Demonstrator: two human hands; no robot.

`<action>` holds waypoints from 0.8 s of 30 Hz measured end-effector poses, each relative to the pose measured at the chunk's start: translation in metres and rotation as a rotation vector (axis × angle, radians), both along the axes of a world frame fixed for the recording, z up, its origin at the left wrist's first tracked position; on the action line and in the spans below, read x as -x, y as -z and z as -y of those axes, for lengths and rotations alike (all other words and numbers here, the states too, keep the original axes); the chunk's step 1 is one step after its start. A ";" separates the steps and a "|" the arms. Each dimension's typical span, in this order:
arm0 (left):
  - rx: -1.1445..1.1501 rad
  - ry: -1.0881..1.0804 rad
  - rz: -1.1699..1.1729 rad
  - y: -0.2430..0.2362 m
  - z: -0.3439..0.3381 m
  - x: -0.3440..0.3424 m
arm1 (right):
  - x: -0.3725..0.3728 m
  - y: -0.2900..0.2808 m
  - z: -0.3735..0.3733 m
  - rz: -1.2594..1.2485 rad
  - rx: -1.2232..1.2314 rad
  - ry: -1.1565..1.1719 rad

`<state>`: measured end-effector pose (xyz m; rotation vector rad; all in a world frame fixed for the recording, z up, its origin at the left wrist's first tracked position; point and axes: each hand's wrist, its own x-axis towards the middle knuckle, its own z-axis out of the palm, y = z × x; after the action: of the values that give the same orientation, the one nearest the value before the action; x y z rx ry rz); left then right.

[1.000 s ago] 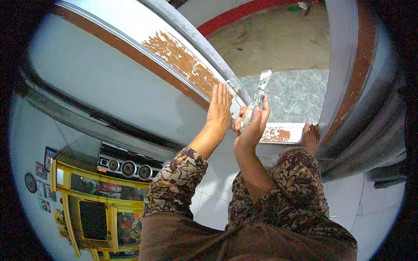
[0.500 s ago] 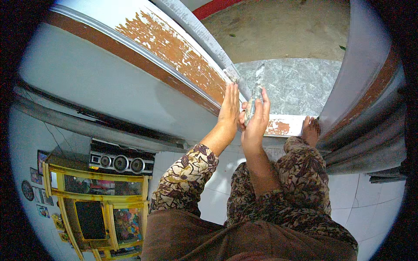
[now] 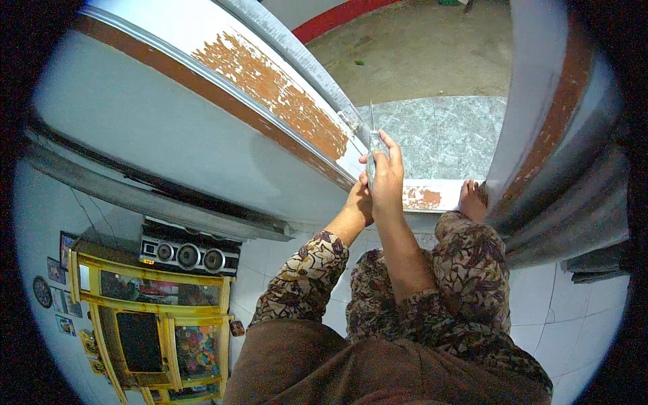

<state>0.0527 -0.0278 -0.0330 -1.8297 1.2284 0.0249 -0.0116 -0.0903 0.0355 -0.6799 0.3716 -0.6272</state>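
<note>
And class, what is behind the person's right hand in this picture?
Behind the right hand, the left hand shows only near its wrist; its fingers are covered. The scraper the right hand grips shows its blade, but its handle is partly hidden.

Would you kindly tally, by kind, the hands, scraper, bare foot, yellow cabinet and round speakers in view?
Left hand and right hand: 2
Scraper: 1
Bare foot: 1
Yellow cabinet: 1
Round speakers: 3
Total: 8
</note>
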 end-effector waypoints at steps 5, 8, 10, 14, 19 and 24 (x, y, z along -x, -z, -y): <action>0.643 -0.332 -0.514 -0.001 -0.019 0.008 | 0.009 -0.005 -0.011 0.021 -0.024 0.075; 1.254 -0.659 -0.936 -0.005 -0.037 0.006 | 0.010 0.010 -0.021 -0.071 0.035 0.000; 1.702 -0.967 -1.234 -0.008 -0.045 0.008 | 0.009 0.026 -0.030 -0.090 0.116 -0.029; 2.234 -1.047 -1.646 -0.012 -0.046 0.025 | 0.008 0.058 -0.049 -0.228 0.221 -0.055; 2.298 -1.051 -1.611 -0.011 -0.044 0.052 | 0.028 0.070 -0.060 -0.254 0.591 0.060; 2.145 -1.148 -1.677 -0.009 -0.050 0.046 | 0.045 0.049 -0.057 -0.224 0.704 -0.024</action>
<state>0.0066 0.0218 -0.0239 1.2594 -0.0490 -0.5076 -0.0566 -0.0338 -0.0138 -1.4336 0.3463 -0.6615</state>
